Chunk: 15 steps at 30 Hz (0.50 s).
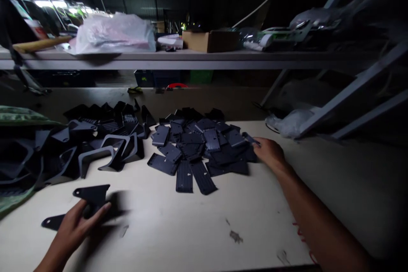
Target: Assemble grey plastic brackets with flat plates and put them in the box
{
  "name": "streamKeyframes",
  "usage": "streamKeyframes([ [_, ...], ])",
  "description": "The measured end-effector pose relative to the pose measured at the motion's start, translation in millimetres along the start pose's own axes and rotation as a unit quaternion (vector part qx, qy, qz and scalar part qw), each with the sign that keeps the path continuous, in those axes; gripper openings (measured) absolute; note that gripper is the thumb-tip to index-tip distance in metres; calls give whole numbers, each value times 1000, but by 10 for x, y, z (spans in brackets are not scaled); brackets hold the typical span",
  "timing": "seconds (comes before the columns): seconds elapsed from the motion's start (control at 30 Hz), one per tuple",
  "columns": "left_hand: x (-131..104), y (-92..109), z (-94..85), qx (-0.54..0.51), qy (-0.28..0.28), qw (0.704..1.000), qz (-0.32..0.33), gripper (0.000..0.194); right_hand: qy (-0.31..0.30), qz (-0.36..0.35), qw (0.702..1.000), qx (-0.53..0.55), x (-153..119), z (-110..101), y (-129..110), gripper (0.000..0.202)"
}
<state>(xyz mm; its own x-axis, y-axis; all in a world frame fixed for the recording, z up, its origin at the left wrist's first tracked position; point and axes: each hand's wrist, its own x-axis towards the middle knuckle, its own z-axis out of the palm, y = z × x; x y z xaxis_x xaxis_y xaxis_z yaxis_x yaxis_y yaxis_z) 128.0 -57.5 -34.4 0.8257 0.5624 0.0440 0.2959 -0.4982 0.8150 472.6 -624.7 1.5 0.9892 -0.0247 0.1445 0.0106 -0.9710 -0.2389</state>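
Note:
My left hand (75, 225) is closed round a black plastic bracket (94, 194) with two pointed ears, each with a hole, held just above the table at the lower left. At the right edge of a heap of flat black plates (191, 142), my right hand (270, 152) pinches a small dark plate (250, 138), seen nearly edge-on. The plates are rectangular, ribbed in part, with small holes, and overlap one another. Left of them lies a jumbled pile of similar black brackets (108, 148), some showing open frame-like sides.
Beyond the white table (178, 229) a raised shelf (191, 61) runs across, carrying a plastic-wrapped bundle (114, 34) and a cardboard box (210, 41). Slanted metal struts (353, 89) and a clear plastic bag (290, 122) stand at the right. Green sacking (15, 199) lies at the left.

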Motion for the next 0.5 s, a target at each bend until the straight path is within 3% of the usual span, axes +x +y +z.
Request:
streamKeyframes([
  [0.1,19,180,15,-66,17,996,-62,51,55,16,997,58,-313,-132,32,35],
  [0.17,-2,338,71,-213,11,972,-100,56,83,32,990,110,-520,-176,1,41],
  [0.23,-49,497,141,-386,-27,911,-142,69,106,50,979,169,-727,-158,-85,50],
  [0.33,-138,655,220,-539,-52,815,-206,79,116,62,959,252,-1059,-11,-348,59],
  [0.43,-215,653,254,-636,-73,730,-239,78,76,38,943,323,-1441,219,-800,58],
  [0.5,-263,587,263,-683,-95,680,-250,75,30,-18,933,357,-1706,369,-1194,50],
])
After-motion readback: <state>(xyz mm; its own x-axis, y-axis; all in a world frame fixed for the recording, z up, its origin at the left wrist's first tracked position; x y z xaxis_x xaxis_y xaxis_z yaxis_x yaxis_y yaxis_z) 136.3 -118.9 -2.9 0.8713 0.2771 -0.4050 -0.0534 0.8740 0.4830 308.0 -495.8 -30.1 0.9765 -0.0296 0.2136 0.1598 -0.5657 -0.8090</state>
